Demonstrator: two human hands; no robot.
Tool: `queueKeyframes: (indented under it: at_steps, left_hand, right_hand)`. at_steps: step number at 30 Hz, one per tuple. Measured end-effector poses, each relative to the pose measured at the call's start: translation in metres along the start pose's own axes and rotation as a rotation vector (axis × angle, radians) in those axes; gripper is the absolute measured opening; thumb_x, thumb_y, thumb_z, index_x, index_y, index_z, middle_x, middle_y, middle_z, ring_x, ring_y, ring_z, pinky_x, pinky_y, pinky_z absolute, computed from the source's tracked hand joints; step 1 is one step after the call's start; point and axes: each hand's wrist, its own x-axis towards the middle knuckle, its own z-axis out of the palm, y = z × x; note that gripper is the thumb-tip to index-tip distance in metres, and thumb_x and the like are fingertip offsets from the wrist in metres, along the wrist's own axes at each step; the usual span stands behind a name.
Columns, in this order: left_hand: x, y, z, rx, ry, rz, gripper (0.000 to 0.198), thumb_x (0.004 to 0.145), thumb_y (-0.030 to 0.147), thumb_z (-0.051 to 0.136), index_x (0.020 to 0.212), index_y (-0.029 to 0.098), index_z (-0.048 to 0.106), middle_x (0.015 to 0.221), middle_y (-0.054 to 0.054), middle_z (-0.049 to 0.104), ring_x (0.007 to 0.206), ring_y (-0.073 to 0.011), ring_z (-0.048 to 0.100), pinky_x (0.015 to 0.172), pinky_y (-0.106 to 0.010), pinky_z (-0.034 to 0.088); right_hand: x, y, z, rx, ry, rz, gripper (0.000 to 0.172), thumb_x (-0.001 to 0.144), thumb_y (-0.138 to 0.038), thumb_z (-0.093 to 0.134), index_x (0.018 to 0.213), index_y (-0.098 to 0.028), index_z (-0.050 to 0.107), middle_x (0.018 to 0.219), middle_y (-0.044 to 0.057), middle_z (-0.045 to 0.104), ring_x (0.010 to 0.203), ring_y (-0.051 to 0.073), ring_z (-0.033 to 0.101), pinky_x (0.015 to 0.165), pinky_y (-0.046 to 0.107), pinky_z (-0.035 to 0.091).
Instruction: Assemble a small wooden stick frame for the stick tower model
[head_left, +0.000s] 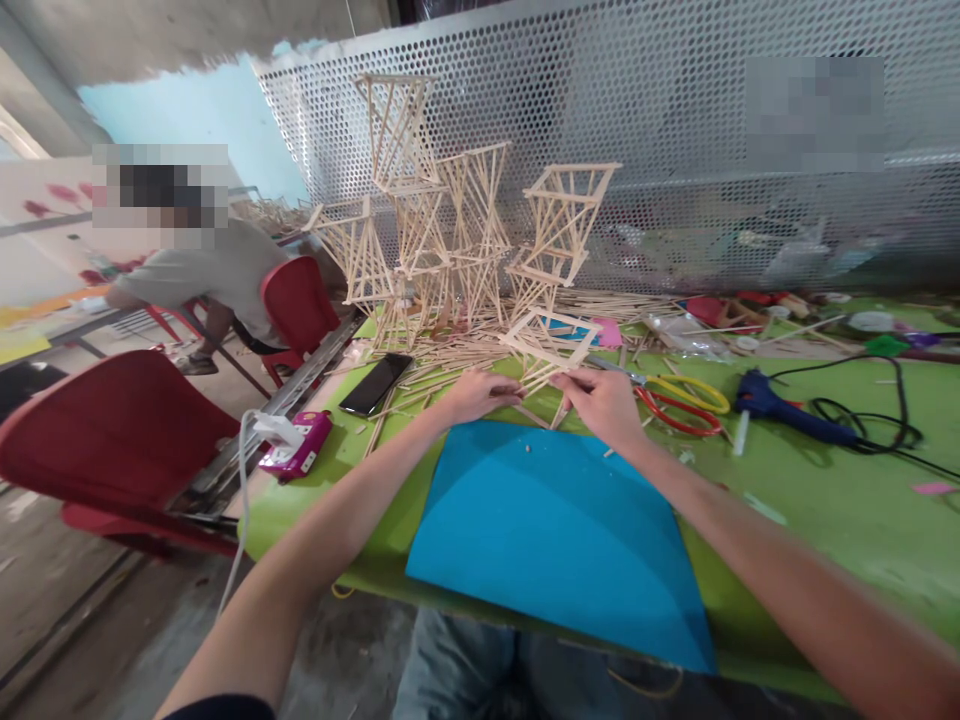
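Note:
Both my hands are at a small frame of pale wooden sticks [551, 340], above the far edge of a blue sheet [555, 520]. My left hand [484, 393] has its fingertips closed on the frame's near left side. On the right, my right hand [600, 400] pinches the frame's near corner between thumb and fingers. A few sticks slant down below the frame to the table. Behind it lies a heap of loose sticks [457, 360], partly hidden by the frame. Several twisted stick towers [472, 215] stand at the back.
Scissors with red and yellow handles [679, 405] and a blue glue gun [795, 410] with a black cord lie to the right. A phone [375, 384] and a purple power strip [296, 447] are at left. A perforated metal panel [660, 120] stands behind. A person sits beyond red chairs [112, 440].

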Motion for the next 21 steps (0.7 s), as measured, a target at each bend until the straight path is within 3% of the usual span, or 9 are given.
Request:
queueKeyframes:
  at_steps: [4,10,21]
  left_hand:
    - [0.0011,-0.0009,0.0010,0.016,0.000,-0.020,0.032,0.105,0.048,0.065,0.120,0.026,0.082,0.110,-0.002,0.084,0.090,-0.0162,0.078,0.077,-0.022,0.050]
    - [0.0021,-0.0021,0.0021,0.006,-0.002,-0.031,0.032,0.105,0.047,0.065,0.122,0.026,0.082,0.107,-0.003,0.084,0.088,-0.0170,0.077,0.077,-0.023,0.050]
    - [0.0018,-0.0036,0.0031,0.013,0.003,-0.041,0.033,0.105,0.048,0.065,0.124,0.027,0.082,0.110,-0.003,0.084,0.090,-0.0171,0.078,0.078,-0.023,0.050]
  right_hand:
    - [0.0010,-0.0026,-0.0001,-0.019,-0.005,0.000,0.056,0.101,-0.057,0.061,0.058,-0.023,0.071,0.053,0.004,0.068,0.048,0.018,0.058,0.055,0.032,0.040]
    - [0.0043,-0.0071,0.0002,-0.073,-0.001,0.016,0.043,0.099,-0.052,0.062,0.073,-0.023,0.081,0.051,0.002,0.066,0.049,0.019,0.060,0.056,0.031,0.041]
    - [0.0044,-0.0090,-0.0015,-0.143,-0.027,-0.002,0.048,0.100,-0.051,0.061,0.062,-0.024,0.071,0.052,0.002,0.066,0.053,0.020,0.060,0.059,0.032,0.040]
